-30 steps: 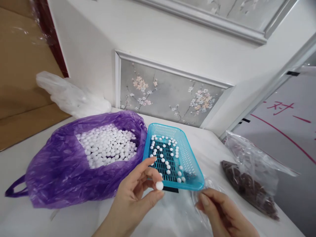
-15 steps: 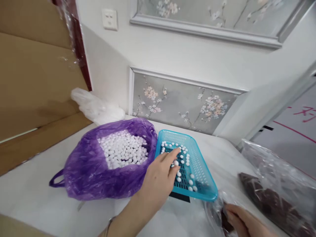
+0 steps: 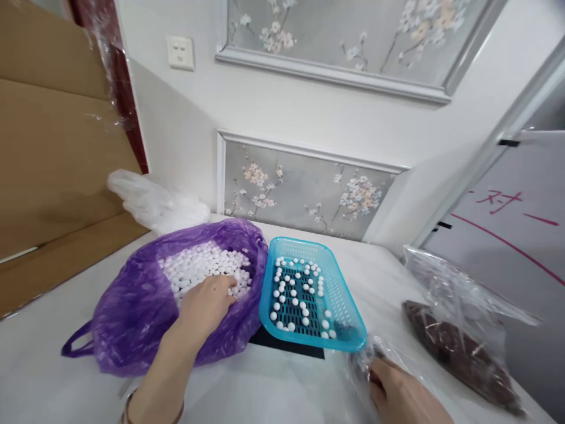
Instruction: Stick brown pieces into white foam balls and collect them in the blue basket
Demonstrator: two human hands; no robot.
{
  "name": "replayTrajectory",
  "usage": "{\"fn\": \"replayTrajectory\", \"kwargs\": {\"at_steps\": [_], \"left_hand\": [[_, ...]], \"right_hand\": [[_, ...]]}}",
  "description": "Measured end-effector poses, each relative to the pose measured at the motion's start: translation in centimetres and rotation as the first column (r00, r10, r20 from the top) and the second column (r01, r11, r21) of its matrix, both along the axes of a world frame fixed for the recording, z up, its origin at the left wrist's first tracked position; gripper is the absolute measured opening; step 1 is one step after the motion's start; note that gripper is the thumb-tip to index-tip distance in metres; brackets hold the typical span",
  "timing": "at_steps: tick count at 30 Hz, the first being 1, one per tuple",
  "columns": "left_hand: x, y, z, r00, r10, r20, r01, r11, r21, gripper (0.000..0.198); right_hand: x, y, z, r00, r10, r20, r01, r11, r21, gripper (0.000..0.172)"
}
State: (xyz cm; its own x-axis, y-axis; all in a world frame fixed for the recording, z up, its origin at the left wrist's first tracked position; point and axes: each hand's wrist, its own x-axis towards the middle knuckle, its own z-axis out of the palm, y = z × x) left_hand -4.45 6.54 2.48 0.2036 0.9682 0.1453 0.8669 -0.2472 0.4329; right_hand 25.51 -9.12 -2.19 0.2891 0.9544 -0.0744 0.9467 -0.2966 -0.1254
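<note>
My left hand (image 3: 207, 303) reaches into the open purple plastic bag (image 3: 132, 312), its fingers curled down among the white beads (image 3: 194, 268) that fill the bag; what the fingertips hold is hidden. Right of the bag sits a blue slotted tray (image 3: 348, 318) with several white beads scattered in it. My right hand (image 3: 404, 394) is at the bottom right, fingers closed on a small clear plastic bag (image 3: 368, 356) lying on the white table.
A clear bag of dark brown pieces (image 3: 459, 347) lies at the right. A white plastic bag (image 3: 150, 203) sits behind the purple one. Cardboard (image 3: 48, 171) stands at the left. A wall with flower panels (image 3: 304, 191) rises behind the table.
My left hand held one white bead a second ago, moved over the blue tray, and now has swung left into the purple bag. My right hand has stayed low at the clear bag.
</note>
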Motion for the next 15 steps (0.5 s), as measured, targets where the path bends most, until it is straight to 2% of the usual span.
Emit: {"fn": "replayTrajectory", "kwargs": {"at_steps": [4, 8, 12, 15], "left_hand": [[0.1, 0.3, -0.8, 0.999, -0.042, -0.010, 0.041, 0.998, -0.038, 0.021], [0.1, 0.8, -0.8, 0.998, -0.037, 0.052, 0.039, 0.999, -0.036, 0.018], [0.1, 0.8, 0.1, 0.979, 0.000, 0.202, 0.001, 1.000, -0.005, 0.028], [1.0, -0.4, 0.9, 0.931, -0.025, 0.365, 0.034, 0.999, -0.017, 0.034]], "right_hand": [[-0.4, 0.0, -0.2, 1.000, 0.006, 0.031, -0.008, 0.999, 0.044, 0.033], [0.2, -0.3, -1.3, 1.000, -0.016, 0.009, 0.015, 0.992, 0.123, 0.039], [1.3, -0.7, -2.2, 0.999, -0.039, -0.032, 0.047, 0.938, 0.343, 0.045], [2.1, -1.0, -1.9, 0.998, 0.006, -0.063, 0.022, 0.905, 0.425, 0.036]]}}
